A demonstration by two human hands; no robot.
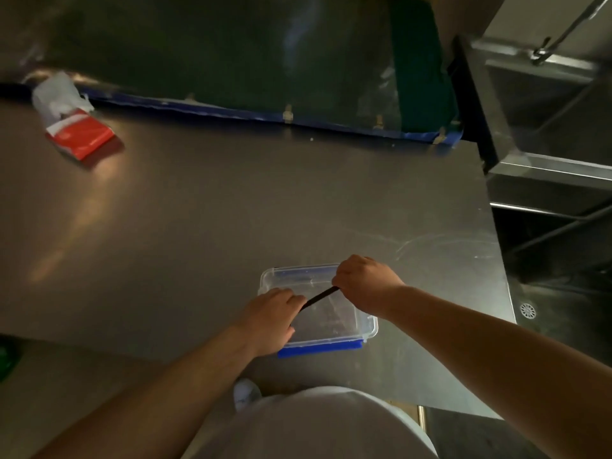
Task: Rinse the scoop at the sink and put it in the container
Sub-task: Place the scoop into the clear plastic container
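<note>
Both forearms reach in over the clear container on the bench. Left hand and right hand each pinch an end of the thin black scoop handle, fingers closed. Sink at 2 o'clock.

left hand palm-down fingers curled, right hand fisted, both forearms extended forward

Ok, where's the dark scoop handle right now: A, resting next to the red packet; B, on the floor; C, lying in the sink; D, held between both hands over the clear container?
D: the scoop spans from the left hand to the right hand, above the container.
</note>
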